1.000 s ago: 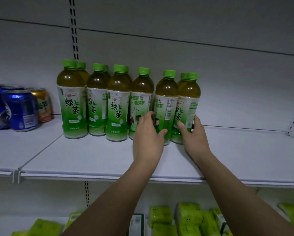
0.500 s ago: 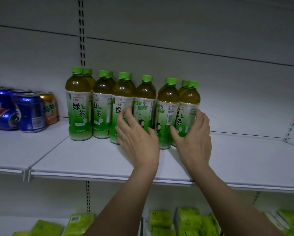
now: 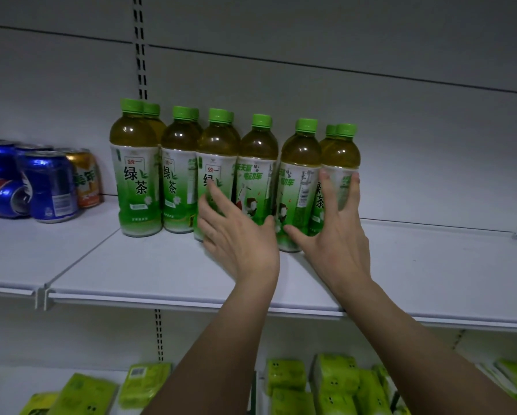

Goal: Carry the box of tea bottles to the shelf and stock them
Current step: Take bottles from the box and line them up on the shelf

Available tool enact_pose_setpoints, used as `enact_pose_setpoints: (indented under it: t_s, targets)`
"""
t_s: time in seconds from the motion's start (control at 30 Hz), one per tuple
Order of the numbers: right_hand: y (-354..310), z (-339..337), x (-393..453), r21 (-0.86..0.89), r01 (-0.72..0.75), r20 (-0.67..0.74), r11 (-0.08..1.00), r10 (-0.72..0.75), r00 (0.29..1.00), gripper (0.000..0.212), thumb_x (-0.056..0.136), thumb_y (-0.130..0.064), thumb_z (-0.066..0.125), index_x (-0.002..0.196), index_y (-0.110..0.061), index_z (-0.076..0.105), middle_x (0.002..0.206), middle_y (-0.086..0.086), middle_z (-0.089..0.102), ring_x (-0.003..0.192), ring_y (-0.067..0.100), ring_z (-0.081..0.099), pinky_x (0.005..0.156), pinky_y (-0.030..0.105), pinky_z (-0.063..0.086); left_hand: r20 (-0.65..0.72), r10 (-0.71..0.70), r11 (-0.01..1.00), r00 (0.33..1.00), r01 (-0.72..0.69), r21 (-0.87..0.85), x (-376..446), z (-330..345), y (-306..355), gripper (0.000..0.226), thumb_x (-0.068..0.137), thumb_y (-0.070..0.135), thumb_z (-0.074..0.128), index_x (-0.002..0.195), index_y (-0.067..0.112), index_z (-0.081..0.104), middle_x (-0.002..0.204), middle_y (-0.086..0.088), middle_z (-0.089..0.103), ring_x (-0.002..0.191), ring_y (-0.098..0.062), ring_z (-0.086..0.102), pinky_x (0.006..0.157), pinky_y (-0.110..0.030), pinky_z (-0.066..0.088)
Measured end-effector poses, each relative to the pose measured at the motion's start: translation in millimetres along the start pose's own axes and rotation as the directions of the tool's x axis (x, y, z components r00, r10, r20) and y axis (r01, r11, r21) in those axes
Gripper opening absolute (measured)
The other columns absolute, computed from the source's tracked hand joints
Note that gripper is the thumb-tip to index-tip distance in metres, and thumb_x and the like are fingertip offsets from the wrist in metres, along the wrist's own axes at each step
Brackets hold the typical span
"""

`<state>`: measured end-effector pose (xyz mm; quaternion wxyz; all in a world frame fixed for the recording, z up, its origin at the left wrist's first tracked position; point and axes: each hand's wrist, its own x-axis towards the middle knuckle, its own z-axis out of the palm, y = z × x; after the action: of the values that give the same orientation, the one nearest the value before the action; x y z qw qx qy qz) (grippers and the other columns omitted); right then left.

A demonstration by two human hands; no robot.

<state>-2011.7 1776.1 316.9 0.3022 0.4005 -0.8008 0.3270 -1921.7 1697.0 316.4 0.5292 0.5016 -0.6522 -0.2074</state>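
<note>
Several green tea bottles (image 3: 135,175) with green caps and green-white labels stand upright in a tight row on the white shelf (image 3: 161,265), some doubled behind. My left hand (image 3: 236,235) is spread flat against the fronts of the third and fourth bottles (image 3: 255,169). My right hand (image 3: 335,226) is spread around the rightmost bottle (image 3: 339,148), fingers on its label and thumb by the neighbouring bottle (image 3: 299,175). Neither hand grips anything. No box is in view.
Blue soda cans (image 3: 52,187) and a gold can (image 3: 86,178) sit at the shelf's left. A slotted upright (image 3: 138,46) runs up the back panel. Yellow-green packs (image 3: 335,381) fill the lower shelf. Bare shelf stretches to the right of the bottles.
Both hands have let go of the bottles' bases, risen and spread flat against the labels. The bottles stand a little closer together.
</note>
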Motion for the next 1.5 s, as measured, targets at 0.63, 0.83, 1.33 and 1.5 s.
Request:
enact_pose_setpoints:
  t_s: [0.63, 0.83, 1.33, 1.5]
  targets:
    - [4.6, 4.7, 1.5, 0.116, -0.078, 0.029, 0.990, 0.075, 0.997, 0.106, 0.072, -0.052, 0.074, 0.151, -0.030, 0.005, 0.163, 0.003, -0.006, 0.146, 0.030, 0.023, 0.097, 0.049, 0.048, 0.146, -0.098, 0.995, 0.984, 0.101, -0.008, 10.1, 1.4, -2.8, 0.106, 0.075, 0.037, 0.077, 0.152, 0.020, 0.006, 0.150, -0.014, 0.024, 0.135, -0.032, 0.027, 0.109, -0.043, 0.031]
    - [4.2, 19.8, 12.6, 0.030, -0.114, 0.082, 0.993, 0.111, 0.990, 0.109, 0.074, -0.054, 0.073, 0.151, -0.034, -0.002, 0.162, 0.008, -0.016, 0.148, 0.037, 0.013, 0.100, 0.055, 0.044, 0.144, -0.084, 0.996, 0.986, 0.084, 0.008, 12.3, 7.9, -3.0, 0.105, 0.076, 0.033, 0.077, 0.152, 0.019, 0.006, 0.147, -0.013, 0.026, 0.132, -0.032, 0.028, 0.105, -0.043, 0.034]
    - [-1.1, 14.7, 16.2, 0.299, -0.262, -0.001, 0.918, 0.275, 0.961, 0.115, 0.072, -0.042, 0.079, 0.151, -0.037, -0.004, 0.163, 0.001, -0.004, 0.149, 0.030, 0.015, 0.109, 0.055, 0.034, -0.149, 0.021, 0.994, 0.989, -0.036, -0.102, 60.8, -60.2, -44.0, 0.092, 0.077, 0.031, 0.075, 0.149, 0.019, 0.019, 0.152, -0.010, 0.025, 0.140, -0.027, 0.026, 0.113, -0.038, 0.025]
    - [1.7, 12.9, 15.7, 0.423, -0.340, 0.020, 0.840, 0.367, 0.930, 0.119, 0.071, -0.042, 0.081, 0.151, -0.037, -0.007, 0.161, 0.006, 0.011, 0.142, 0.033, 0.031, 0.108, 0.054, 0.034, 0.115, -0.094, 0.994, 0.989, 0.099, -0.042, 99.8, -69.1, -79.7, 0.130, 0.064, 0.055, 0.080, 0.152, 0.021, -0.008, 0.160, -0.014, 0.005, 0.147, -0.035, 0.009, 0.119, -0.052, 0.015]
